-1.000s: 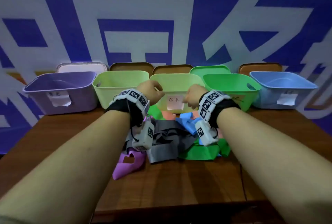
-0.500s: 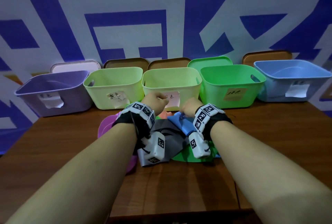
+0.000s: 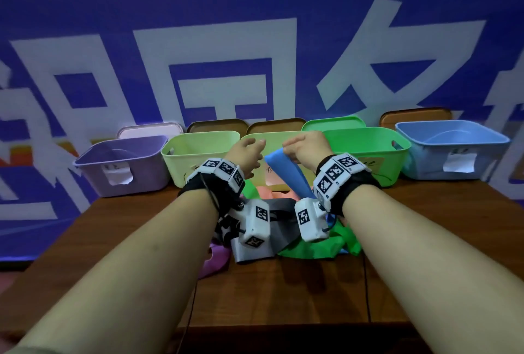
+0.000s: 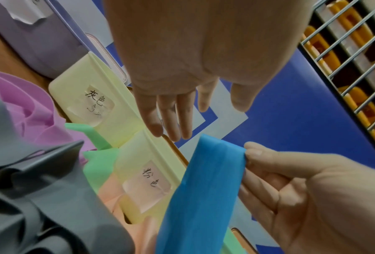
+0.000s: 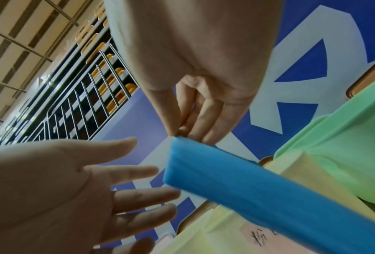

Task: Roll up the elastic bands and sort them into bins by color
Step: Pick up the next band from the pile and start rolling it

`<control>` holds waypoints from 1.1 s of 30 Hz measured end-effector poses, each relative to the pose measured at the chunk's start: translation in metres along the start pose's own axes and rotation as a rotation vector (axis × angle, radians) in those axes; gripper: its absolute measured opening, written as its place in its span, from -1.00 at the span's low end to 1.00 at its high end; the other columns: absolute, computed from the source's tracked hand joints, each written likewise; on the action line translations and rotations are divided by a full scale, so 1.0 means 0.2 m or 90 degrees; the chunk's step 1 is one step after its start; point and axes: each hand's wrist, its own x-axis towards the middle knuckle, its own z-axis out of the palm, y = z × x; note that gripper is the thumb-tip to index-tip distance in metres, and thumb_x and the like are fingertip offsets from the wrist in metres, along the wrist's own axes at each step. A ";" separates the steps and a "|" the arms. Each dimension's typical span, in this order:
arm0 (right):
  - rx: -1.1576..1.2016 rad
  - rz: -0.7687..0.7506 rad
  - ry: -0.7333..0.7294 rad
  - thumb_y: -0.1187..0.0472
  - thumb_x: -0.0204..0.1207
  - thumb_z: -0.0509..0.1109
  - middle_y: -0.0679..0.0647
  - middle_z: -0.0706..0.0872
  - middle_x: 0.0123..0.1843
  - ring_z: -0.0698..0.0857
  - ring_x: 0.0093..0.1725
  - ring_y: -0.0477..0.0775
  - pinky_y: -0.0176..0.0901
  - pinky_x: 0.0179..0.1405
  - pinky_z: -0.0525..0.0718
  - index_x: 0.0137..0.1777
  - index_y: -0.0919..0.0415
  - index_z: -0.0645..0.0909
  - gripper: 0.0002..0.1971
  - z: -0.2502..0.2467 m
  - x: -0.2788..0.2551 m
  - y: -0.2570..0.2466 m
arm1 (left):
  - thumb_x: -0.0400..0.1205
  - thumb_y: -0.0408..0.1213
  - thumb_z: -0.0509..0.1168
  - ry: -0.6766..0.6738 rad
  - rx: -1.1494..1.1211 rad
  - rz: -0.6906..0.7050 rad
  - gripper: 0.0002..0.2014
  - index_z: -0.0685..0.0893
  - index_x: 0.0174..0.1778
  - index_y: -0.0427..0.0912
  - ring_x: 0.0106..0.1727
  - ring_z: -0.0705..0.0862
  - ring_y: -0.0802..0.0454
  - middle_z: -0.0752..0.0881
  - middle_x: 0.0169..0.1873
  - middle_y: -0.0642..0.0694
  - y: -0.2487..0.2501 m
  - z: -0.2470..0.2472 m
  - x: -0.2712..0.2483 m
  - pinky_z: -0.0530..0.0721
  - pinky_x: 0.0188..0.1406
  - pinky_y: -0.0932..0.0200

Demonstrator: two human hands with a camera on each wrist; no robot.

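Right hand (image 3: 304, 149) fingers (image 5: 173, 123) pinched together; left hand (image 3: 245, 155) open, seemingly relaxed.

blue band (image 3: 286, 172): lower end hidden behind wrist | purple band (image 3: 214, 261): mostly under forearm

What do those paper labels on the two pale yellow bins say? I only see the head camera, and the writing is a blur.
Observer: The left wrist camera reads them. The label on the left pale bin says 灰色, which means grey.
Operator: And the one on the bin next to it?
Observer: That second label says 粉色, pink.
Operator: How is the blue band being held?
Observer: In the right wrist camera, the right hand pinches a top corner of the blue band between thumb and forefinger.
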 end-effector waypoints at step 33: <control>0.210 0.031 -0.038 0.31 0.61 0.33 0.09 0.57 -0.41 0.57 -0.68 -0.17 -0.37 -0.63 0.47 -0.30 0.19 0.47 -0.77 0.30 -0.11 -0.23 | 0.63 -0.22 0.34 -0.160 -0.035 0.028 -0.95 0.62 -0.03 -0.06 -0.23 0.68 0.13 0.70 -0.24 0.02 -0.14 -0.39 -0.18 0.56 -0.22 0.28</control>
